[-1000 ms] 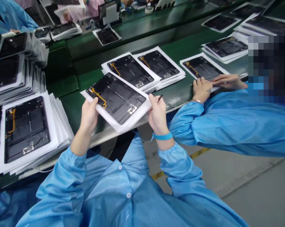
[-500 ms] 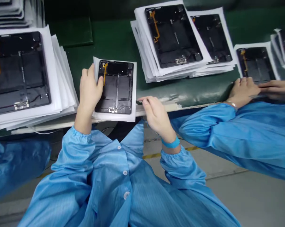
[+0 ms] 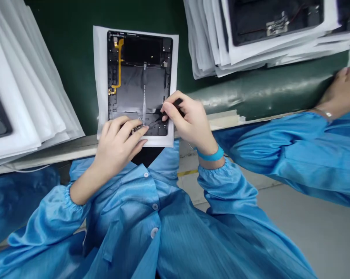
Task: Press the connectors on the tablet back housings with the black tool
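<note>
A black tablet back housing with an orange flex cable lies flat on a white foam sheet, at the edge of the bench. My left hand rests on the housing's lower edge, fingers spread and holding nothing. My right hand pinches a thin black tool above the lower right corner. Its tip is hidden behind my fingers. A fine dark wire lies near that corner, and my hands hide part of the lower edge.
Tall stacks of white foam sheets stand on the left, and another stack with a black housing lies at the top right. The green bench runs behind. A co-worker's hand and blue sleeve are at the right.
The housing went from held up tilted to lying flat on the bench. My left hand moved from its left edge to its lower edge, and my right hand came onto its lower right corner.
</note>
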A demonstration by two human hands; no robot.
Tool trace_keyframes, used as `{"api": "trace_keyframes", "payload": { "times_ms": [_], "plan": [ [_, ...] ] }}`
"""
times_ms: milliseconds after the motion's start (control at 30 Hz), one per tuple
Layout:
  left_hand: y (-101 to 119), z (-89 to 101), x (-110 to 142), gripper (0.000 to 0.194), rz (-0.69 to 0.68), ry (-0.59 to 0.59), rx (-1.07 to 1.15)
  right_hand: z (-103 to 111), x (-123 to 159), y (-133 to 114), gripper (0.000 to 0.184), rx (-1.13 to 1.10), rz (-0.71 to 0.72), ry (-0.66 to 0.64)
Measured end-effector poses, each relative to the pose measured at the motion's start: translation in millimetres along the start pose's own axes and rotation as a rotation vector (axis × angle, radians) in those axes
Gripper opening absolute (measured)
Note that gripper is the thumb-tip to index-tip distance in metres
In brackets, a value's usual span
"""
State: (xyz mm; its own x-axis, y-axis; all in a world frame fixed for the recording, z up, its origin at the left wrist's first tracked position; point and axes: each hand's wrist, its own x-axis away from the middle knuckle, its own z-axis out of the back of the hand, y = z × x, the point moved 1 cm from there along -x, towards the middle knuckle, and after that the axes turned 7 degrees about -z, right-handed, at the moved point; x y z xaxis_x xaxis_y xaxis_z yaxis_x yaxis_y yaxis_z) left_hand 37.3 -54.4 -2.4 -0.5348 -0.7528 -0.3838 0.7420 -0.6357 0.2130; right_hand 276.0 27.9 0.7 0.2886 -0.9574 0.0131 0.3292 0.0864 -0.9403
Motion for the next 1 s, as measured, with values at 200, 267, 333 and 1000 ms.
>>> {"api": "trace_keyframes", "payload": {
  "times_ms": [200,267,333,1000],
  "plan": [
    [-3,0.5,-4,0.024,-0.03,0.009,0.039,4,6,0,0.057,0.003,-0.022,0.016],
    [-6,1.4,-4,0.024,-0.05,0.012,0.047,3,11,1,0.056,-0.027,-0.039,0.081],
    [-8,1.7,-4,0.023,-0.063,0.006,0.042,2,17,2,0.055,-0.029,-0.025,0.123],
    [-28,19.2,-9,0.037,-0.158,-0.159,0.088,6,16,9,0.039,0.452,0.464,0.097]
  ]
}}
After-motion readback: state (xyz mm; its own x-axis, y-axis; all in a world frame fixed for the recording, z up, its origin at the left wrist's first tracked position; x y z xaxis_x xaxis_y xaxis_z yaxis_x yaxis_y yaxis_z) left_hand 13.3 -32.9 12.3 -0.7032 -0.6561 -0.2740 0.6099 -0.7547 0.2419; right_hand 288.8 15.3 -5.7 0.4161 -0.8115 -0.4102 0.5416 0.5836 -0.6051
